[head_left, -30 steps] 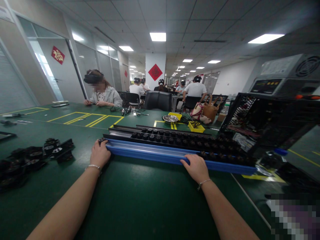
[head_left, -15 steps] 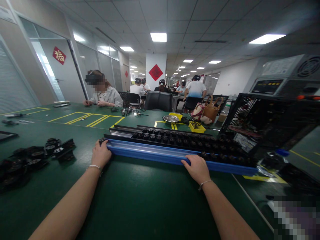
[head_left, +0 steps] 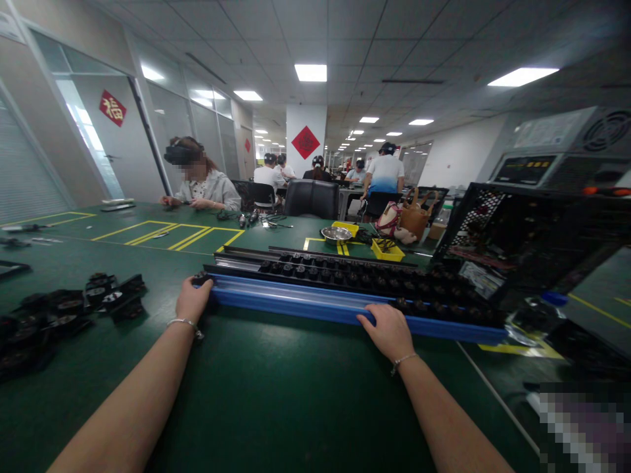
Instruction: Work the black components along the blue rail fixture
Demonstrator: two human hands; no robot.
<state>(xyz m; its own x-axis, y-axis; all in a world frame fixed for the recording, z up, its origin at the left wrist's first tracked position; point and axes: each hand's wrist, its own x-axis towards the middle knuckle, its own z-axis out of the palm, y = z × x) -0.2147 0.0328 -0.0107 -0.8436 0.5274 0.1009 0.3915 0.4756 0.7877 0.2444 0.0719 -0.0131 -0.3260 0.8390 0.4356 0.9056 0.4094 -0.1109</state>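
A long blue tray (head_left: pixel 305 303) lies across the green table (head_left: pixel 276 387) in front of me. My left hand (head_left: pixel 193 299) grips its left end with the fingers curled round the corner. My right hand (head_left: pixel 389 332) rests on the tray's near edge, right of its middle, fingers bent over the rim. Behind the blue tray lie long black trays (head_left: pixel 345 272) filled with rows of small dark round parts.
A heap of black parts (head_left: pixel 64 309) sits at the left. An open black computer case (head_left: pixel 532 240) stands at the right with a grey unit on top. Yellow bins (head_left: pixel 387 249) and a metal bowl (head_left: pixel 336 234) lie behind. A seated person (head_left: pixel 202 184) works at the far left; others sit beyond.
My left hand has shifted slightly along the tray's left end. A standing person in the background has moved a little. The tray stays in place.
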